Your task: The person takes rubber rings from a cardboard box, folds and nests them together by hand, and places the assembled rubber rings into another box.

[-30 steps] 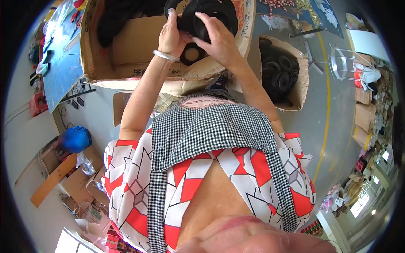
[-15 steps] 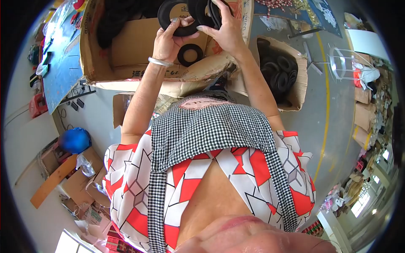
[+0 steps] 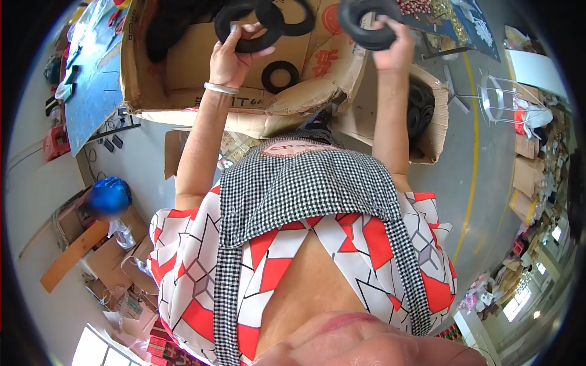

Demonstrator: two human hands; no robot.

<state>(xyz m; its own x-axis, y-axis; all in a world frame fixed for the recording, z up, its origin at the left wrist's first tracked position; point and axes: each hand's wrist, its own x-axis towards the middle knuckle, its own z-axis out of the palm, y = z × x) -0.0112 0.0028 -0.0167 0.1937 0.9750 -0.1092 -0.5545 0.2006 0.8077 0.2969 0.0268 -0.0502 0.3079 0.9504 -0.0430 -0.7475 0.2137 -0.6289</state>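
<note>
Black round rings [image 3: 276, 23] overlap, held by the left hand [image 3: 231, 64]; the right hand [image 3: 394, 53] grips more, number unclear. A single ring [image 3: 267, 77] lies inside the brown cardboard box [image 3: 201, 58].

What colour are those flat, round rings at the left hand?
The rings are black; see the head view.

Apron [image 3: 305, 183] in small black-and-white check, matching shoulder straps [image 3: 227, 293], pale pink patch [image 3: 298, 147] with dark lettering on the front, white top [image 3: 379, 244] printed with red and grey angular shapes and black lines, open V neckline, loose short sleeves [image 3: 177, 238], smooth silver-coloured bangle [image 3: 221, 89] on left wrist [image 3: 221, 100].
</note>
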